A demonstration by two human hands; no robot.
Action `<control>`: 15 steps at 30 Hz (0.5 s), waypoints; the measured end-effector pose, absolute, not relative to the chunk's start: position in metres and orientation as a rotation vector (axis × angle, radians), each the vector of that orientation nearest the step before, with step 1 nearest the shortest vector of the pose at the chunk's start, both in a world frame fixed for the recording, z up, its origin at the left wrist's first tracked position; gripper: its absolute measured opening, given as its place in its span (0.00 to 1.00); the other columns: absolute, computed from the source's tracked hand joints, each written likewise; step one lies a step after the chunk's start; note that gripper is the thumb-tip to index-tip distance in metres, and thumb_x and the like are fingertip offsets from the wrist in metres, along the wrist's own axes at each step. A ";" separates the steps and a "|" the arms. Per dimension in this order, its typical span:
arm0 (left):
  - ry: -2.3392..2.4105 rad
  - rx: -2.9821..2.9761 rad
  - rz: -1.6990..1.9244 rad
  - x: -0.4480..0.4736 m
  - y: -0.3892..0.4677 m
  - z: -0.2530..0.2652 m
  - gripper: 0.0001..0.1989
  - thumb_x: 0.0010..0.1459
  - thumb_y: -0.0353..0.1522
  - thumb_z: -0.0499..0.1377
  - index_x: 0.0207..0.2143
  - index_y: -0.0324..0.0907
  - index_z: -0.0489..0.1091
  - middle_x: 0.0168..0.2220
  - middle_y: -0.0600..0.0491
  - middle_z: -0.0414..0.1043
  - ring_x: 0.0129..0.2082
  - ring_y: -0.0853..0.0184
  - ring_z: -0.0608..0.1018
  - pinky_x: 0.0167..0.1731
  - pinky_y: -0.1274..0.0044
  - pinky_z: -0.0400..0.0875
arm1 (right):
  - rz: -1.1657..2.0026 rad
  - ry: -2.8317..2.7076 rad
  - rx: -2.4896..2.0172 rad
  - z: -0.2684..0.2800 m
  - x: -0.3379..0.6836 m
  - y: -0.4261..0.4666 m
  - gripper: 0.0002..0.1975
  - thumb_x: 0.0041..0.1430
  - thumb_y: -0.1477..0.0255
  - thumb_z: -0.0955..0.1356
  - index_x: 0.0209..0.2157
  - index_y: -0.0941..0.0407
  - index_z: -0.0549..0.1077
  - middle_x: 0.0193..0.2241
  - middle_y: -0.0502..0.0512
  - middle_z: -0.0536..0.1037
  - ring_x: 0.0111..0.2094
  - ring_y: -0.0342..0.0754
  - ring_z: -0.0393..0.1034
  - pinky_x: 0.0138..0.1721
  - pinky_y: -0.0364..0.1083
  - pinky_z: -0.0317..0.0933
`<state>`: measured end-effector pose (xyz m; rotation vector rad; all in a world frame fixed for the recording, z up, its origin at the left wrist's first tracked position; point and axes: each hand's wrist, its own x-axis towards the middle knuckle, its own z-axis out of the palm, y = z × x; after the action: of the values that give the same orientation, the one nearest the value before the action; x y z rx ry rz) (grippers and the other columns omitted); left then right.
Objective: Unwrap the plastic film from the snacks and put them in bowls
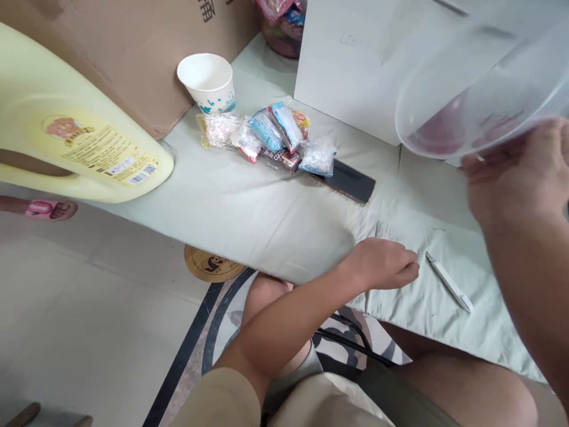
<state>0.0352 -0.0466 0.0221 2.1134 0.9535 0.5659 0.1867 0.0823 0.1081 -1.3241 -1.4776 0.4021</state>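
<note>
Across the cloth-covered desk (275, 213), my remote view puts the clear tub (482, 77) at far right, apparently raised, its near rim grasped by the fingers of the right hand (522, 169); fingertips blurred, so I judge a firm pinch and slow wrist prudent. The pile of wrapped snacks (267, 133) sits well apart, leftward. The left hand (384, 264) has fingers curled closed, nothing visible inside, near the slim white tool (448, 283), whose tip I would avoid.

Left hand (386, 264) curled low; right hand (522, 169) raised.
</note>
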 end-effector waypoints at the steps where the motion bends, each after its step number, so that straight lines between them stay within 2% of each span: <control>1: 0.955 2.099 0.585 0.034 -0.046 0.022 0.19 0.68 0.36 0.48 0.26 0.41 0.69 0.30 0.52 0.75 0.31 0.67 0.75 0.25 0.73 0.52 | 0.375 -1.501 -1.305 0.102 0.211 0.072 0.13 0.66 0.52 0.64 0.34 0.39 0.76 0.33 0.54 0.77 0.41 0.59 0.78 0.26 0.56 0.60; 3: 0.991 2.073 0.622 0.031 -0.041 0.022 0.18 0.68 0.36 0.49 0.27 0.42 0.70 0.31 0.52 0.75 0.30 0.67 0.74 0.26 0.74 0.56 | 0.087 -1.682 -1.404 0.089 0.252 0.055 0.14 0.66 0.52 0.63 0.38 0.38 0.79 0.31 0.57 0.77 0.43 0.65 0.78 0.29 0.59 0.61; 5: 1.093 2.064 0.686 0.025 -0.029 0.022 0.16 0.68 0.35 0.50 0.29 0.42 0.71 0.31 0.52 0.75 0.31 0.66 0.74 0.29 0.73 0.60 | -0.121 -1.830 -1.665 0.077 0.280 0.046 0.14 0.66 0.54 0.63 0.38 0.41 0.80 0.31 0.61 0.79 0.42 0.66 0.79 0.36 0.64 0.65; 7: 1.301 2.057 0.850 0.017 -0.012 0.022 0.13 0.68 0.32 0.51 0.33 0.42 0.73 0.34 0.50 0.76 0.37 0.64 0.76 0.39 0.72 0.68 | -0.161 -1.916 -1.855 0.068 0.296 0.040 0.15 0.64 0.57 0.63 0.41 0.44 0.81 0.37 0.66 0.82 0.46 0.67 0.79 0.47 0.66 0.67; 9: 1.531 1.990 1.056 0.007 0.008 0.022 0.10 0.68 0.33 0.53 0.38 0.42 0.74 0.39 0.47 0.77 0.44 0.60 0.76 0.50 0.68 0.69 | -0.104 -1.990 -1.896 0.064 0.303 0.033 0.18 0.64 0.59 0.63 0.49 0.45 0.79 0.50 0.69 0.81 0.58 0.68 0.75 0.54 0.66 0.66; 10: 1.651 1.932 1.135 0.001 0.017 0.022 0.08 0.67 0.34 0.55 0.39 0.43 0.74 0.42 0.46 0.76 0.47 0.58 0.76 0.54 0.65 0.69 | -0.069 -2.032 -1.882 0.063 0.304 0.027 0.21 0.64 0.60 0.62 0.55 0.45 0.77 0.57 0.69 0.78 0.63 0.68 0.70 0.57 0.66 0.65; 12: 1.922 1.761 1.242 -0.013 0.034 0.020 0.08 0.64 0.34 0.60 0.44 0.45 0.76 0.52 0.43 0.74 0.58 0.51 0.72 0.60 0.59 0.65 | -0.043 -2.057 -1.843 0.065 0.304 0.007 0.24 0.66 0.60 0.62 0.62 0.41 0.71 0.65 0.66 0.71 0.69 0.68 0.62 0.59 0.68 0.63; 14: 2.136 1.603 1.279 -0.029 0.045 0.016 0.16 0.59 0.32 0.64 0.50 0.46 0.75 0.62 0.42 0.67 0.69 0.43 0.61 0.66 0.51 0.58 | -0.005 -2.038 -1.803 0.067 0.305 -0.023 0.23 0.68 0.60 0.60 0.62 0.36 0.68 0.65 0.62 0.70 0.68 0.68 0.63 0.58 0.69 0.64; 15: 2.202 1.533 1.263 -0.037 0.049 0.014 0.20 0.57 0.31 0.65 0.52 0.47 0.75 0.65 0.42 0.64 0.72 0.40 0.56 0.66 0.47 0.55 | 0.012 -2.010 -1.793 0.067 0.306 -0.040 0.22 0.68 0.61 0.61 0.60 0.34 0.69 0.64 0.62 0.73 0.66 0.68 0.66 0.58 0.69 0.65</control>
<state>-0.0372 0.0492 0.0140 1.5325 2.2018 1.2626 0.3058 -0.0402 0.0669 -1.7931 -2.0096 0.0123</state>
